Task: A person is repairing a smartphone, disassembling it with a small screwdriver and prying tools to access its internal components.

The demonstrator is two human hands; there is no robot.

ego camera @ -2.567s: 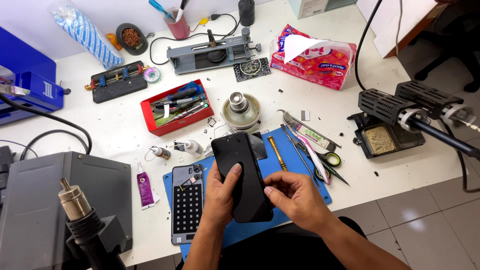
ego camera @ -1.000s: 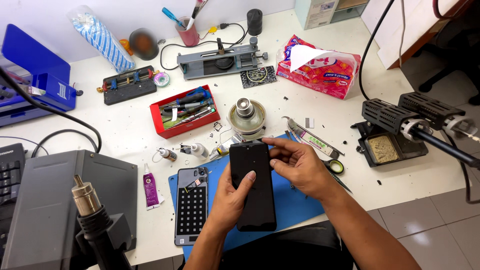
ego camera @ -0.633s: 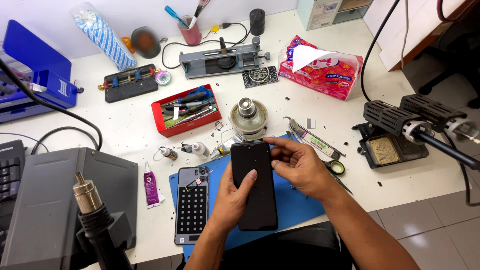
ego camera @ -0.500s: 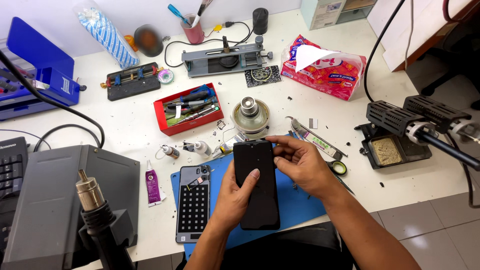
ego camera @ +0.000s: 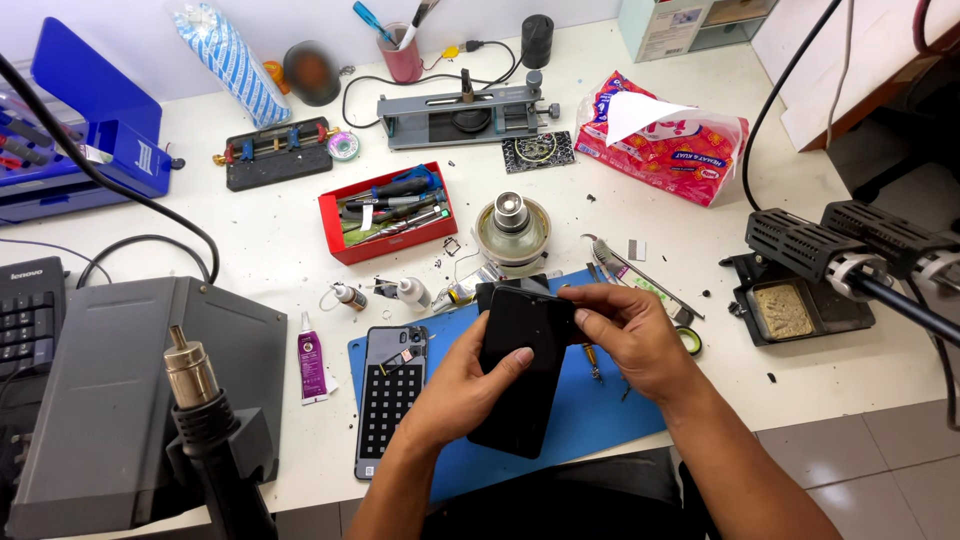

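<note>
Both hands (ego camera: 560, 365) gripping black phone (ego camera: 522, 365), blue mat (ego camera: 600, 410) beneath

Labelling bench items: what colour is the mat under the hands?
Blue: the mat beneath both hands, clearest in the head view.

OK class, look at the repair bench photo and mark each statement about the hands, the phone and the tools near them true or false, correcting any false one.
1. Both hands hold the black phone. True: the left hand supports it from below and the right hand grips its top edge.
2. The phone is held above a green mat. False: the mat is blue.
3. The red tray of tools sits on the blue mat. False: it sits on the white table, beyond the mat.
4. An opened phone back lies left of the held phone. True.
5. The tissue pack is unopened. False: a white tissue sticks out of it.
</note>
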